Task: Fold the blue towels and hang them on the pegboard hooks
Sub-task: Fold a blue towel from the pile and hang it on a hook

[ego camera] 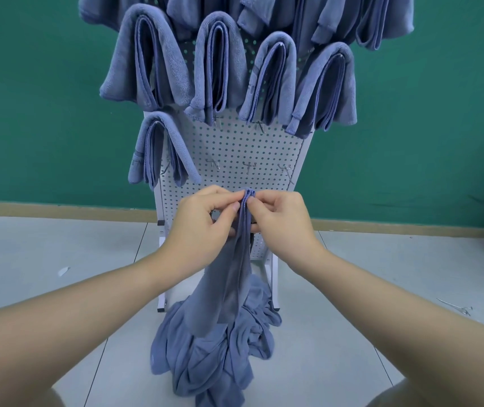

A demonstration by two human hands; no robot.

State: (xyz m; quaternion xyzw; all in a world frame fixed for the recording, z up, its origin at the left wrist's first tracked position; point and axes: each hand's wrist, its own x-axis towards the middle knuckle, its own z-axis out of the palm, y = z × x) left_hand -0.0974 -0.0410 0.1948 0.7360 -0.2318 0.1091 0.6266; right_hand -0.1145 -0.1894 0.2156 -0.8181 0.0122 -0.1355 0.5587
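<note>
While most hooks already carry folded towels, step: matching corners of one more.
pegboard [229,148]: bare hooks [248,168] in lower row.
heap [214,356]: unfolded, on floor.
towel [239,259]: hangs from both hands.
left hand [202,227], right hand [281,221]: each pinches top edge.
next: probably fold it, drape it over a free hook.

Upper pegboard [234,142] rows blocked by hung towels [217,66]. Bottom row: left hook covered by a towel [158,148], three bare hooks [249,167] to its right, open panel around them. Towel pile [214,348] on floor [58,248] blocks the stand's foot; floor either side is open.
</note>
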